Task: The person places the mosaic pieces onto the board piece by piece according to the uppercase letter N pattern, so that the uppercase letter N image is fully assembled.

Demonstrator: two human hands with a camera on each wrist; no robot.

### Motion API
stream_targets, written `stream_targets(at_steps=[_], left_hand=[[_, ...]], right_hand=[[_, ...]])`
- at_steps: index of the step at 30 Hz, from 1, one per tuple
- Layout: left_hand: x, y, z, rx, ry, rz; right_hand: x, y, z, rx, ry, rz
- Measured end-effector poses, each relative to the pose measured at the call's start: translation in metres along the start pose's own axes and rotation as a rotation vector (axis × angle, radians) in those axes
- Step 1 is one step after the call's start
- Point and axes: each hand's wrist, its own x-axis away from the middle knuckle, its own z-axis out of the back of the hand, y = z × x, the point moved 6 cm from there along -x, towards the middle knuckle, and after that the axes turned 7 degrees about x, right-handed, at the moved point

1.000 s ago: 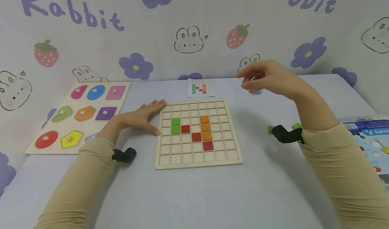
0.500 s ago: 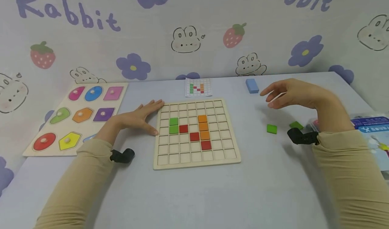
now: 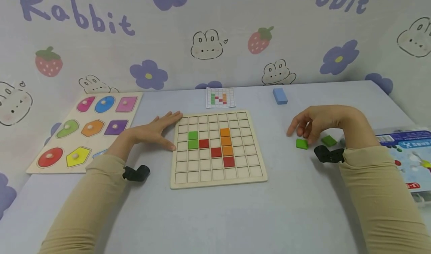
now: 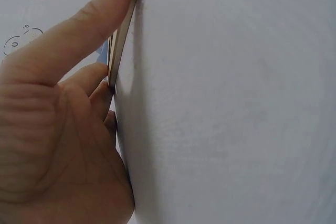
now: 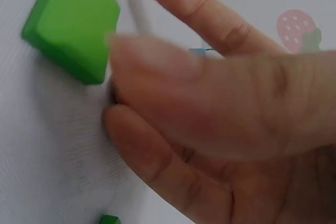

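A wooden grid board lies in the middle of the table, with green, red and orange square tiles in some cells. My left hand rests at its left side, fingers spread, thumb and fingertips against the edge; the left wrist view shows the thumb on the board's rim. Over a loose green tile hovers my right hand, fingers apart and loosely bent. In the right wrist view the thumb overlaps a corner of that green tile. A second green tile lies just right of the fingertips.
Behind the board lies a small pattern card. A blue block sits at the back right. To the left is a knobbed shape puzzle; at the right edge, a printed package. A patterned cloth rises behind the table.
My right hand has moved from the blue block at the back, right and then down toward me to the loose green tile. The left hand stays at the board's edge.
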Motion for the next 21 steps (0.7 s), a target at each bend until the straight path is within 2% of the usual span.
stream_targets(at_steps=[8,16,21], left_hand=[[-0.001,-0.003,0.000,-0.005,0.001,0.005],[-0.003,-0.006,0.000,-0.011,0.001,0.014],[-0.002,-0.006,0.000,-0.008,0.000,0.015]], right_hand=[[-0.003,0.003,-0.002,0.035,-0.007,0.026],[-0.007,0.001,-0.002,0.162,0.010,0.039],[-0.011,0.001,-0.002,0.181,0.008,0.044]])
